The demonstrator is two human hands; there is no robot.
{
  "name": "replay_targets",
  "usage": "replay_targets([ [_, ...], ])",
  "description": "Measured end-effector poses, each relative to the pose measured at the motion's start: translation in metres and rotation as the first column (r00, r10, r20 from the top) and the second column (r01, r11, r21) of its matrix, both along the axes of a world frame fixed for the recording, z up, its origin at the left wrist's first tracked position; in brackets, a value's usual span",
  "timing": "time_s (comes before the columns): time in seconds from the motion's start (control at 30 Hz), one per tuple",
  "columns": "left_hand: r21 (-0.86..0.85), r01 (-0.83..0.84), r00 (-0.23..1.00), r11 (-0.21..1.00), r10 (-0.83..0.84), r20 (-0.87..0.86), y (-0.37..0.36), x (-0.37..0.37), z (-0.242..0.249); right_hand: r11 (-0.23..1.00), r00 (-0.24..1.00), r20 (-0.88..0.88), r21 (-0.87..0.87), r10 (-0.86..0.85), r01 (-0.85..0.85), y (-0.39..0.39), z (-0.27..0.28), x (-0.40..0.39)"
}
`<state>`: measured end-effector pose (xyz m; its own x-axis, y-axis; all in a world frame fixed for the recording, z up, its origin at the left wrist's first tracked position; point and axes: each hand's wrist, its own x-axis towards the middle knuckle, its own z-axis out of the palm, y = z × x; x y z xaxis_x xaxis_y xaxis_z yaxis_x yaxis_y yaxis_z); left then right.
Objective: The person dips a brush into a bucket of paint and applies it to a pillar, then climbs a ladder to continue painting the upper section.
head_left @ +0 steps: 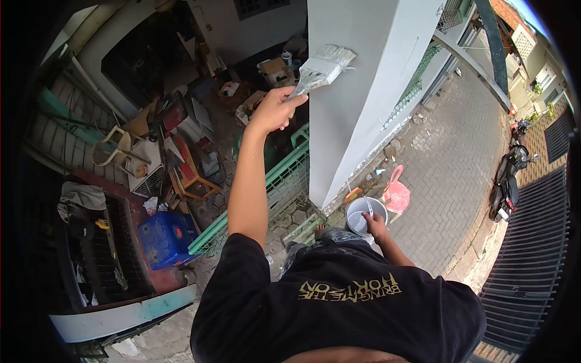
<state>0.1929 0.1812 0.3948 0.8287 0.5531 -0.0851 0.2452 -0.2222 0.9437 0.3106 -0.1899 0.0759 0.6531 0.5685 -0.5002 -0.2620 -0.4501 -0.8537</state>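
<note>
My left hand (277,110) is raised and closed round the handle of a wide paintbrush (319,68). Its pale, paint-caked bristles lie against, or just in front of, the grey-white pillar (345,91); contact is hard to tell. Low at my right side, my right hand (376,226) grips the rim of a white paint bucket (357,222), with the thumb over the edge. Something light grey, possibly paint, shows inside. Beyond the bucket stands a pink plastic chair or stool (396,195).
A green metal fence (260,193) meets the pillar on the left. Behind it are a blue box (164,239), a cream plastic chair (118,148) and piled household clutter. To the right runs a paved lane (451,151) with a parked motorcycle (507,181) and a dark slatted gate (532,260).
</note>
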Motion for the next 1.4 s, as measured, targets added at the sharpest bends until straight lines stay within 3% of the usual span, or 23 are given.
replay_targets([
  [0.07,-0.109,-0.028,0.979,0.994,0.049,0.196,-0.008,0.005,-0.021,1.000,1.000,0.012,-0.010,0.008,-0.008,0.001,0.000,-0.001],
  [0.1,-0.084,-0.033,0.984,0.996,0.047,0.169,-0.014,0.009,-0.031,1.000,1.000,0.004,-0.019,0.013,-0.013,0.002,0.000,0.000],
  [0.13,0.036,-0.003,0.995,0.999,-0.001,0.101,-0.017,0.015,-0.046,0.999,1.000,-0.003,-0.029,0.018,-0.018,0.002,0.000,0.001],
  [0.2,0.105,0.033,0.998,0.994,-0.026,-0.064,-0.025,0.027,-0.089,0.999,1.000,0.010,-0.043,0.016,-0.016,0.003,0.001,0.001],
  [0.33,0.094,0.005,0.992,0.996,0.008,-0.129,-0.038,0.020,-0.137,0.999,0.999,0.035,-0.040,0.023,-0.021,0.000,-0.003,0.001],
  [0.4,0.072,0.061,0.923,0.996,-0.028,-0.384,-0.039,0.015,-0.148,0.997,0.999,0.026,-0.071,0.038,-0.037,-0.001,-0.004,0.004],
  [0.47,0.017,0.071,0.894,0.997,-0.056,-0.444,-0.032,0.016,-0.160,0.994,0.998,0.023,-0.095,0.055,-0.053,0.000,-0.006,0.006],
  [0.53,0.012,0.184,0.746,0.983,-0.131,-0.653,-0.024,0.023,-0.163,0.996,0.997,0.041,-0.072,0.059,-0.056,0.001,-0.009,0.007],
  [0.57,0.014,0.183,0.749,0.983,-0.130,-0.650,-0.026,0.025,-0.157,0.995,0.996,0.063,-0.082,0.067,-0.062,0.002,-0.009,0.006],
  [0.63,-0.111,0.114,0.902,0.987,-0.150,-0.405,-0.026,0.032,-0.143,0.995,0.995,0.076,-0.080,0.066,-0.060,0.001,-0.008,0.006],
  [0.73,0.005,0.145,0.934,0.989,-0.135,-0.332,-0.030,0.037,-0.095,0.996,0.996,0.071,-0.077,0.046,-0.040,0.001,-0.004,0.003],
  [0.93,-0.061,0.091,0.992,0.994,-0.096,-0.084,-0.042,0.008,-0.021,0.994,0.998,0.038,-0.099,0.047,-0.043,-0.001,-0.015,0.001],
  [0.97,0.018,0.070,0.995,0.997,-0.069,-0.070,-0.044,0.006,-0.020,0.995,0.999,0.021,-0.083,0.048,-0.046,0.000,-0.014,0.000],
  [1.1,0.062,-0.038,0.992,0.997,0.030,0.124,-0.056,0.004,-0.052,0.997,0.999,0.025,-0.076,0.028,-0.026,-0.002,-0.011,0.000],
  [1.17,-0.264,-0.002,0.931,0.964,0.098,0.351,-0.060,0.017,-0.108,0.997,0.999,0.036,-0.070,0.018,-0.015,-0.006,-0.015,-0.001],
  [1.2,-0.277,-0.039,0.911,0.960,0.148,0.384,-0.069,0.021,-0.117,0.998,0.998,0.058,-0.065,0.020,-0.016,-0.008,-0.021,-0.002],
  [1.3,-0.095,-0.162,0.970,0.982,0.176,0.166,-0.072,0.033,-0.139,0.997,0.997,0.079,-0.074,-0.002,0.008,-0.012,-0.037,0.000],
  [1.33,0.039,-0.154,0.970,0.987,0.144,0.195,-0.066,0.041,-0.172,0.995,0.999,0.043,-0.101,-0.001,0.005,-0.014,-0.039,0.002],
  [1.37,0.035,-0.124,0.992,0.992,0.123,0.020,-0.068,0.037,-0.167,0.995,0.999,0.047,-0.094,-0.010,0.015,-0.013,-0.028,-0.001],
  [1.4,0.186,-0.144,0.986,0.972,0.126,0.106,-0.063,0.038,-0.196,0.997,0.998,0.062,-0.079,-0.007,0.012,-0.015,-0.041,0.002],
])
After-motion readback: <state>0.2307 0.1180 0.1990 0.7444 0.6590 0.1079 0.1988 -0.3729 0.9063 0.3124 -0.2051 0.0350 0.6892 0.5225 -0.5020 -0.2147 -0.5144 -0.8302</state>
